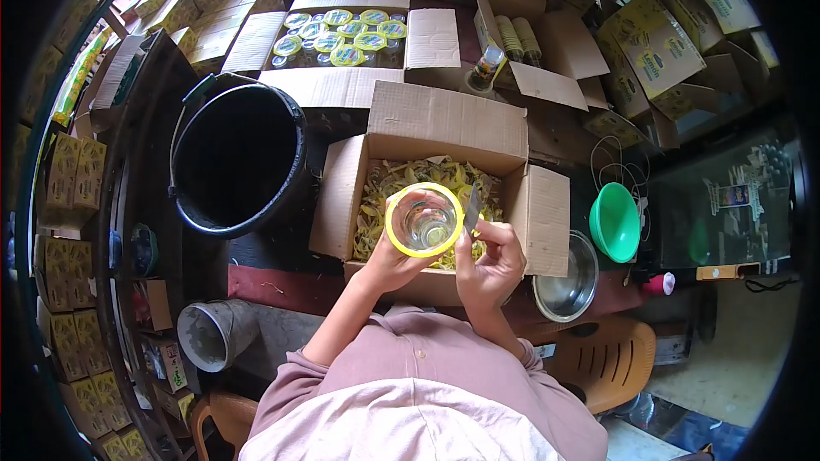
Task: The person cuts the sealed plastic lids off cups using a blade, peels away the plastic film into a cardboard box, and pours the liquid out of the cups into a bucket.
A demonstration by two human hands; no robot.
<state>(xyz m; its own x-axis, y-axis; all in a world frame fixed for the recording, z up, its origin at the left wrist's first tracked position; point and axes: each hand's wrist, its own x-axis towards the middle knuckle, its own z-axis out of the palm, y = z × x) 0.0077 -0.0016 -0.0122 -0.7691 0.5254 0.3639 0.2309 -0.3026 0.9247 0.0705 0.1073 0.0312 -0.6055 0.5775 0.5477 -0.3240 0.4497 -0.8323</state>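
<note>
My left hand [389, 266] is wrapped round a clear cup [424, 224] with a bright yellow rim, its open mouth turned up toward me. In my right hand [490, 263], pinched between thumb and fingers, is a flat grey blade [473, 207], upright beside the right edge of the rim. Whether the blade touches the rim I cannot tell. Under both hands stands an open cardboard box [448, 126], with many curled yellow trimmings [373, 209] inside.
A large black bucket [301, 154] stands left of the box. Behind it, another carton [333, 90] holds several yellow-rimmed lidded cups [347, 55]. To the right are a green bowl [615, 222] and a steel bowl [568, 277]. A grey bucket [205, 337] is low at left.
</note>
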